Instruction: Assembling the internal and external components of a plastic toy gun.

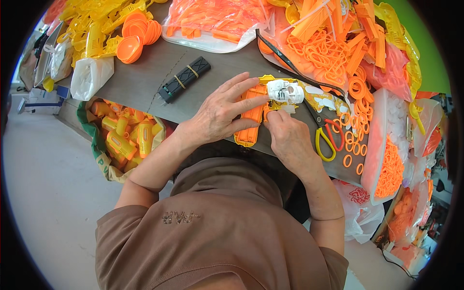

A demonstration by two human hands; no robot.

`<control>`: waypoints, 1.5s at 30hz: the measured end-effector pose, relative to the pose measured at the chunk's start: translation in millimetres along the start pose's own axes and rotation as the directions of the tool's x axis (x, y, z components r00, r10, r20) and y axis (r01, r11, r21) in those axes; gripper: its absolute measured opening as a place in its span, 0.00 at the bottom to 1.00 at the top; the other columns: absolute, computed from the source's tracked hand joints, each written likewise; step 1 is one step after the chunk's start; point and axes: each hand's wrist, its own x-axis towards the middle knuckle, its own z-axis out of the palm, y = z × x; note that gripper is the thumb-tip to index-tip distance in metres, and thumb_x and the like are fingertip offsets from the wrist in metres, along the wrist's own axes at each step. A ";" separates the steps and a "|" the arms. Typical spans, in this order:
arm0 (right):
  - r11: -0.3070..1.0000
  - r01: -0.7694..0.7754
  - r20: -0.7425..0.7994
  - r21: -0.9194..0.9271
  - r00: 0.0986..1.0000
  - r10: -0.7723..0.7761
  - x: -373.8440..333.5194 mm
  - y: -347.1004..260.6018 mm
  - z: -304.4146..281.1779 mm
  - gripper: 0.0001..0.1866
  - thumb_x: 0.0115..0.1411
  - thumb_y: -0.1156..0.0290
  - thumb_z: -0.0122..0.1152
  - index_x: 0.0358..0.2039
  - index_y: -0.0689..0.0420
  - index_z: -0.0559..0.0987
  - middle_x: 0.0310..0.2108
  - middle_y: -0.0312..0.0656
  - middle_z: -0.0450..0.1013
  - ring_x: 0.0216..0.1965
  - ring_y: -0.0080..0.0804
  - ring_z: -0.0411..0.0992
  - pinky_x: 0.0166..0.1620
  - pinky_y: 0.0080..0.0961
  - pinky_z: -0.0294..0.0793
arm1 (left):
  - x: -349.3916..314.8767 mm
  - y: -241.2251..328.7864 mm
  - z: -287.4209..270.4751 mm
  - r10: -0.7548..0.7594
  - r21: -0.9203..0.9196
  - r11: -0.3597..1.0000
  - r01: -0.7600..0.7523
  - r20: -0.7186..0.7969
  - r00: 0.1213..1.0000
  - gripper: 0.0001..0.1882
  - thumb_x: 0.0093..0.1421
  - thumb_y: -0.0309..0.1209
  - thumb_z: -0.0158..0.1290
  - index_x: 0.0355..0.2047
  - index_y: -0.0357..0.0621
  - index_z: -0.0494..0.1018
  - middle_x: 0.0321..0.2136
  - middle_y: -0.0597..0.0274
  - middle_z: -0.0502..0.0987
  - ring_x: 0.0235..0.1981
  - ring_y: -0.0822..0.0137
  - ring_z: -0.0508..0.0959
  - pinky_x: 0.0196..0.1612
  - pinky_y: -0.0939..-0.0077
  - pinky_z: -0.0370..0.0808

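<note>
On the grey table in front of me lies a toy's yellow shell half (245, 143) with a long orange insert (252, 112) in it. A white plastic mechanism (286, 92) sits at its right end. My left hand (221, 112) lies over the orange insert from the left, fingers stretched and apart. Just below the white mechanism, my right hand (291, 136) is closed in a pinch at the shell's edge; its fingertips hide what is between them. Scissors (325, 135) with one yellow and one red handle lie right of my right hand.
A black tool (184, 79) with rubber bands round it lies at left. Orange rings (355, 145) are scattered at right beside a bag of small orange parts (389, 169). Bags of orange parts (217, 19) line the back. A sack of yellow-orange pieces (123, 137) stands below the table's left edge.
</note>
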 end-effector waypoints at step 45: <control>0.960 0.120 0.199 -0.254 0.978 -0.069 65.2 20.9 -47.1 0.05 0.52 0.78 0.52 0.26 0.68 0.71 0.29 0.56 0.71 0.33 0.51 0.72 0.38 0.40 0.72 | 0.3 4.1 -0.2 0.064 0.138 0.988 -0.068 0.039 0.997 0.17 0.53 0.33 0.57 0.44 0.59 0.77 0.54 0.49 0.63 0.56 0.44 0.64 0.55 0.56 0.67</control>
